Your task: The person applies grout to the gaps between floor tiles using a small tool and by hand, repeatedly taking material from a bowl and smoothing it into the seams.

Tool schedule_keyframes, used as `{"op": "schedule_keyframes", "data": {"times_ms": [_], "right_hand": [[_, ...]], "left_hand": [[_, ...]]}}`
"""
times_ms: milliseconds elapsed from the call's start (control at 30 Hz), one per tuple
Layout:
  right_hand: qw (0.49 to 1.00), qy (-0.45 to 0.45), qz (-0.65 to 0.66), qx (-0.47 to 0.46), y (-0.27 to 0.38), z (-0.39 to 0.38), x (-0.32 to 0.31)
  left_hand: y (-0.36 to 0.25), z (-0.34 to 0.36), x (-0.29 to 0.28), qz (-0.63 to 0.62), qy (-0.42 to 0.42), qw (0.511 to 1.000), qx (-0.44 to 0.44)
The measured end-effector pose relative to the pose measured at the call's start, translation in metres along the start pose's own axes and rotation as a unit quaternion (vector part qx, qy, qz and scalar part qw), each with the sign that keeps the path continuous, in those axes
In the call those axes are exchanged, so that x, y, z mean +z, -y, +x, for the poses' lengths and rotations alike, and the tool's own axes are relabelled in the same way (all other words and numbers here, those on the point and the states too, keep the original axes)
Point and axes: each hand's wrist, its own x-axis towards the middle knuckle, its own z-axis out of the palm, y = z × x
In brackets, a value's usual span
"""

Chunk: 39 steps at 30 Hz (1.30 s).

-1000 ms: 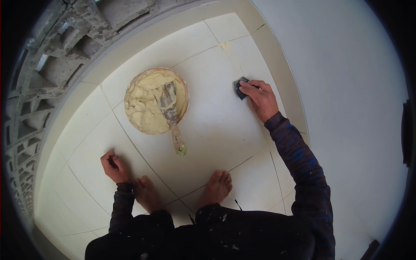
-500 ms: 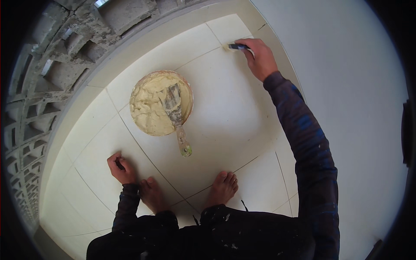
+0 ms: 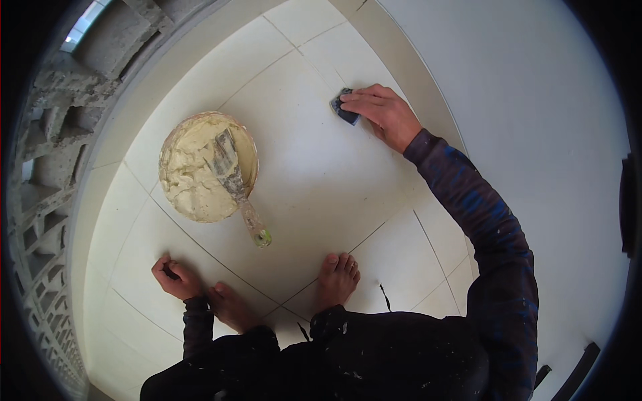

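Observation:
My right hand reaches forward and presses a small dark blue pad flat on the white floor tile, close to a tile joint. My left hand rests low on the floor at the left, fingers curled around a small dark object that I cannot make out. Between them sits a round pan of pale yellow paste with a putty knife lying in it, its handle sticking out toward my feet. My two bare feet are planted on the tiles under me.
White floor tiles with thin dark joints cover the ground. A smooth white wall rises at the right behind a tiled skirting. Rough grey concrete blocks line the left side. A dark bar lies at the lower right.
My right hand with the pad slid from the far tile joint back toward me and to the left. The view shifted, so the pan appears lower. My left hand stayed put.

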Motion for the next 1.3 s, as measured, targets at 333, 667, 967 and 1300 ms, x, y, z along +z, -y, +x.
{"op": "schedule_keyframes", "data": {"times_ms": [333, 667, 967, 1300], "right_hand": [[0.989, 0.101, -0.021, 0.102, 0.074, -0.123, -0.036], [0.99, -0.129, -0.007, 0.063, -0.019, 0.118, 0.0], [0.999, -0.012, -0.037, -0.013, -0.032, 0.093, 0.0], [0.992, 0.042, -0.019, 0.119, 0.059, -0.116, -0.027]], "left_hand": [[-0.011, 0.004, -0.002, -0.013, -0.014, 1.0, 0.011], [-0.015, 0.004, -0.004, 0.011, 0.015, 1.0, -0.021], [-0.009, 0.005, -0.008, 0.015, 0.019, 0.999, -0.027], [-0.007, 0.001, -0.001, 0.0, 0.007, 1.0, 0.014]]}}
